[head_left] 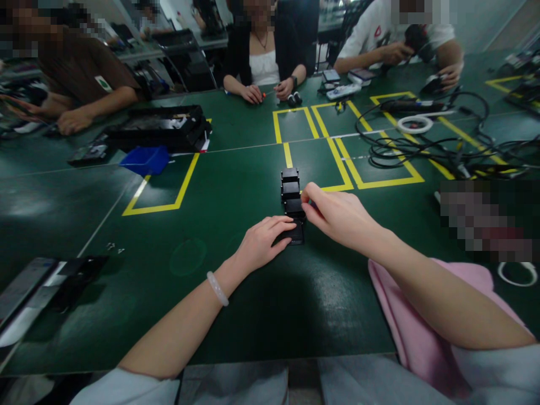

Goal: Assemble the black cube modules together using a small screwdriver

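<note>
Several small black block-like parts (290, 189) stand in a row on the green table (236, 191), running away from me. My left hand (265, 239) reaches over the nearest black part (297, 233), its fingers resting on the left side of it. At the right side of the row is my right hand (333, 211), with thumb and index finger curled together beside the black parts. Whatever is between those fingertips, if anything, is too small to make out.
A pink cloth (392, 304) lies under my right forearm. At left are a blue tray (145, 160), black housings (160, 126) and flat parts (36, 281). Black cables (396, 149) lie at right. Three people sit opposite, one person's hands (253, 94) on the table.
</note>
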Demonstrator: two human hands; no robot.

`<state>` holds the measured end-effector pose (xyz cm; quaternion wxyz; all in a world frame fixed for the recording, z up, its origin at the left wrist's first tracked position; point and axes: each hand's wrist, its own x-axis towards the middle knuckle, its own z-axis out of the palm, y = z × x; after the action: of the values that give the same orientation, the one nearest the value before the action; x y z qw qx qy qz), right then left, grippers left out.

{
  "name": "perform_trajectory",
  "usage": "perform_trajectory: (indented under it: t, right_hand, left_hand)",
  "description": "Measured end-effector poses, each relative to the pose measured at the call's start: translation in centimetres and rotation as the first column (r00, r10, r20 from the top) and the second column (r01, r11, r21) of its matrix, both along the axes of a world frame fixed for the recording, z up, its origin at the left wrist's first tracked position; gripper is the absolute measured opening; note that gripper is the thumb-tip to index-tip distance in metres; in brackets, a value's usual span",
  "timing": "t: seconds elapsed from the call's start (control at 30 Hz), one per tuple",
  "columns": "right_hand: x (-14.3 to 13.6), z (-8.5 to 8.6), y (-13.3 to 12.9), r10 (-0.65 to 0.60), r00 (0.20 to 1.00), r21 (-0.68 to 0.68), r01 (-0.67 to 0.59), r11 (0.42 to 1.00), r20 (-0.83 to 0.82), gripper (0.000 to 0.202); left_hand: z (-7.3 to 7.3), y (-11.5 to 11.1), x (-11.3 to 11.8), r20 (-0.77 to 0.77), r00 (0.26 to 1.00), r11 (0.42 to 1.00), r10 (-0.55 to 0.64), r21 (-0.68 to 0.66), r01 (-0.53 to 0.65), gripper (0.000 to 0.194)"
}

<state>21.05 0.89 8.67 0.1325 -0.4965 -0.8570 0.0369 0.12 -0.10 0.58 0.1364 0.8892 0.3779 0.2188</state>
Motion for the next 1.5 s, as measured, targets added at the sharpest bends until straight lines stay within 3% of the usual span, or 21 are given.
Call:
perform_trajectory:
  t: [0.33, 0.67, 0.9, 1.5]
  right_hand:
    - [0.11, -0.17, -0.05, 0.012, 0.999, 0.007, -0.012, 1.0, -0.034, 0.021]
    - [0.14, -0.15, 0.17, -0.045, 0.996, 0.022, 0.043, 0.999, 0.076, 0.028]
    - [0.13, 0.1, -0.11, -0.007, 1.0, -0.013, 0.007, 1.0, 0.002, 0.019]
    - [-0.02, -0.06, -0.08, -0.006, 1.0, -0.024, 0.006, 1.0, 0.029, 0.021]
  left_hand:
    - [-0.09, 0.11, 0.0, -0.015, 1.0, 1.0, -0.002, -0.014, 0.001, 0.029]
    - [0.15, 0.04, 0.0, -0.016, 1.0, 1.0, -0.004, -0.016, 0.004, 0.029]
    - [0.06, 0.02, 0.05, -0.002, 1.0, 1.0, -0.001, -0.001, 0.001, 0.029]
    - [-0.17, 0.11, -0.04, -0.022, 1.0, 1.0, 0.002, 0.006, -0.002, 0.029]
